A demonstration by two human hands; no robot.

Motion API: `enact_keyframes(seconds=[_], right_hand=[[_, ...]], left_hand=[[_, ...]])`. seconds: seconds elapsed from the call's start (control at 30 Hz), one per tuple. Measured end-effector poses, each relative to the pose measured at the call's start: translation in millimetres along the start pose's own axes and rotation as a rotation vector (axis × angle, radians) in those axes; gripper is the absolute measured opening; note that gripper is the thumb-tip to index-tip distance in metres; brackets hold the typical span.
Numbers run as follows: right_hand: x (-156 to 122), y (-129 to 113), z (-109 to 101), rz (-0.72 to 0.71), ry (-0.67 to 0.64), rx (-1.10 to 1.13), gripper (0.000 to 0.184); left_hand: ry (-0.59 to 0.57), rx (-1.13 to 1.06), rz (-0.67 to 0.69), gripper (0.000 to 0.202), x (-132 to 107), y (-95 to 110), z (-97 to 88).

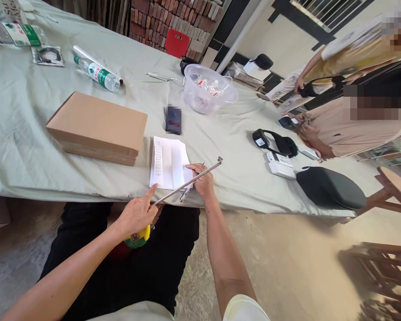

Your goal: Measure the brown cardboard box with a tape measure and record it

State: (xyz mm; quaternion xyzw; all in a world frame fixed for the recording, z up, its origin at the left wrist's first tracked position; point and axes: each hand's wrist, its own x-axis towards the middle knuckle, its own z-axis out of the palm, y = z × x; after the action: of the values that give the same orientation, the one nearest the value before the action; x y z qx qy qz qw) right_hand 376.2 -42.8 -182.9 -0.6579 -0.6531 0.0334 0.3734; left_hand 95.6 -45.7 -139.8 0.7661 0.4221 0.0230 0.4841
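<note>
My left hand is closed around a yellow and green tape measure at the table's front edge. Its index finger stretches out to touch the lower left corner of a white sheet of paper. From the case, the drawn-out metal blade slants up to the right, passing over the sheet's lower edge and in front of my other hand. My right hand grips a pen at the sheet's lower right corner. Small handwriting runs down the paper's left side. The fingers beneath my left hand are partly hidden.
A closed cardboard box lies left of the paper, a phone behind it. Farther back are water bottles and a clear plastic basin. Headsets and a black case lie right, near two people.
</note>
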Motion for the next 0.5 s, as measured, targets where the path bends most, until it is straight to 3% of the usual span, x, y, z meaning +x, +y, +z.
enact_keyframes(seconds=[0.17,0.33,0.5], right_hand=[[-4,12,-7,-0.053,-0.103,-0.108,0.031],[3,4,-14,-0.073,-0.207,-0.179,0.037],[2,-12,-21,-0.006,-0.178,-0.317,0.043]], left_hand=[[0.022,0.042,-0.038,0.068,-4,-1,-2.5],[0.005,-0.014,-0.042,0.068,-4,-4,-5.8],[0.022,-0.033,-0.031,0.068,-4,-7,-6.8]])
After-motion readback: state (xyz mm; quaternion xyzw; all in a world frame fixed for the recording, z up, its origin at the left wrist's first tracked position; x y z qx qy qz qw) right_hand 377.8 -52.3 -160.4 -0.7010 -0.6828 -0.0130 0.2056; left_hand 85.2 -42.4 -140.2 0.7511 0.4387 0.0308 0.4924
